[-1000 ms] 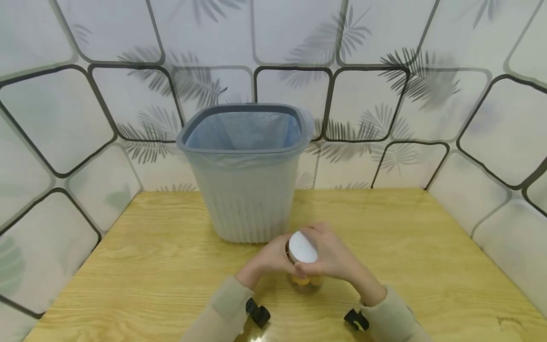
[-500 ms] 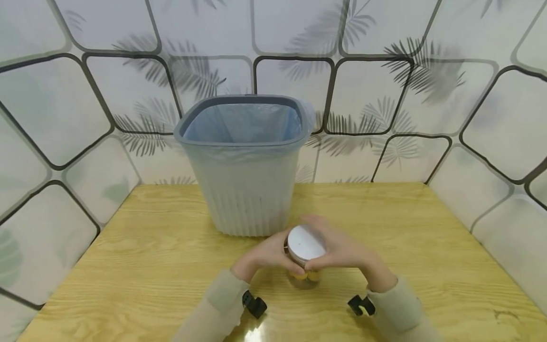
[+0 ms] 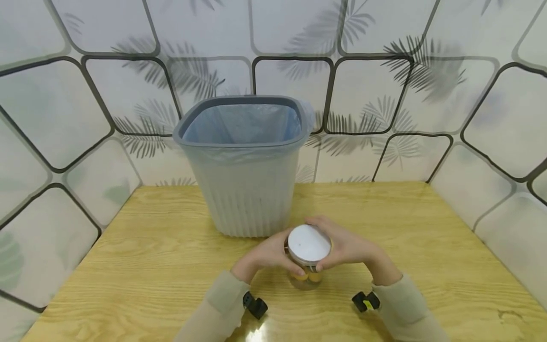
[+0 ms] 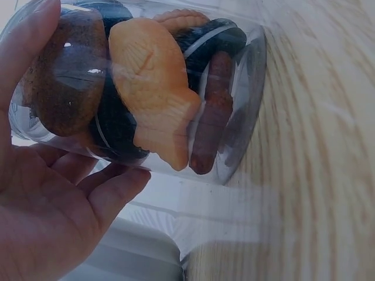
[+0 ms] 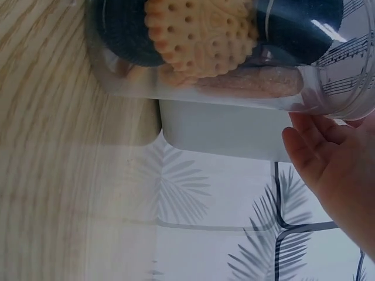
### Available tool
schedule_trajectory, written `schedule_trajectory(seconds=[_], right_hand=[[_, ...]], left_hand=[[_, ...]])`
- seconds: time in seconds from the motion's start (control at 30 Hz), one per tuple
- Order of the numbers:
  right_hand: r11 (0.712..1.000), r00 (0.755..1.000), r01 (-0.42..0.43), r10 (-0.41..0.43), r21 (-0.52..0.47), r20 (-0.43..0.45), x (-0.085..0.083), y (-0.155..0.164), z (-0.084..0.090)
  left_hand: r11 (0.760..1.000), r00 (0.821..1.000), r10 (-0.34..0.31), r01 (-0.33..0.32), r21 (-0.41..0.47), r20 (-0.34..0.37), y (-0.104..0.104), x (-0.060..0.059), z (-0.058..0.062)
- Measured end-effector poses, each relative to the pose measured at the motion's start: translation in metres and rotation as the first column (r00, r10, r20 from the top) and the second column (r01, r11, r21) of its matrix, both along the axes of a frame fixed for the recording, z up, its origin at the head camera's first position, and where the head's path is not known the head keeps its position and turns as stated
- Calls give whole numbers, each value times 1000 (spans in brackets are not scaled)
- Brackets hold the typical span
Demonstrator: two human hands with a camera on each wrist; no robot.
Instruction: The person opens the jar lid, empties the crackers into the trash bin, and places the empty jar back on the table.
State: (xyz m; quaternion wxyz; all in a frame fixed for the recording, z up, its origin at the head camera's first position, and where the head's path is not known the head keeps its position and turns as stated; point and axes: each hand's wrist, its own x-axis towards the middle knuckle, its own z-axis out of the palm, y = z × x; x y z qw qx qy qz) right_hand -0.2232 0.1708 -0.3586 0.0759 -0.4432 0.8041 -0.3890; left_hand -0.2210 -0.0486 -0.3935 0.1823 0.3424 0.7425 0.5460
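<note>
A clear jar (image 3: 305,284) with a white lid (image 3: 308,243) stands at the table's front middle. Inside it, a fish-shaped cookie (image 4: 153,88), a round cookie with holes (image 5: 202,35), dark sandwich cookies (image 5: 126,29) and brown sticks (image 4: 214,117) show through the wall. My left hand (image 3: 273,254) curls round the jar's upper body from the left, thumb at the front. The right hand (image 3: 346,244) grips the lid's edge from the right, thumb in front and fingers behind. Part of those fingers is hidden by the lid.
Behind the jar and to its left stands a whitish bin (image 3: 252,199) with a grey rim (image 3: 239,144) and a bag (image 3: 256,121) lining it. A leaf-patterned wall covering (image 3: 363,95) surrounds the wooden table (image 3: 149,266) at the back and sides.
My right hand has shifted a little rightward and turned around the lid, so more of the white top shows. The left hand keeps its hold on the jar. The head view has tilted slightly.
</note>
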Motion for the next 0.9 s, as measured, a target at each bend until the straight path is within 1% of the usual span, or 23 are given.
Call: schedule_trajectory(seconds=[0.17,0.33,0.53,0.63,0.7,0.9], right_hand=[[1000,999,5,-5,3,31,-1,1,-1],[999,997,-13,15,-37,80,-4,3,-2],[998,997,-26,29,-50,72,-7,6,-4],[998,996,-29,34,-59,80,-8,7,-5],[996,994,-35,43,-77,99,-9,8,-6],[988,982,-83,103,-128,157,-11,11,-8]], left_hand=[[1000,1000,-2,2,3,3,0,0,0],[1000,1000,-4,4,-6,-1,1,-1,1],[1000,999,-23,22,16,28,0,-2,2],[999,999,-29,28,15,31,0,-2,3],[1000,999,-26,26,7,33,0,0,5],[999,998,-39,39,12,51,0,10,24]])
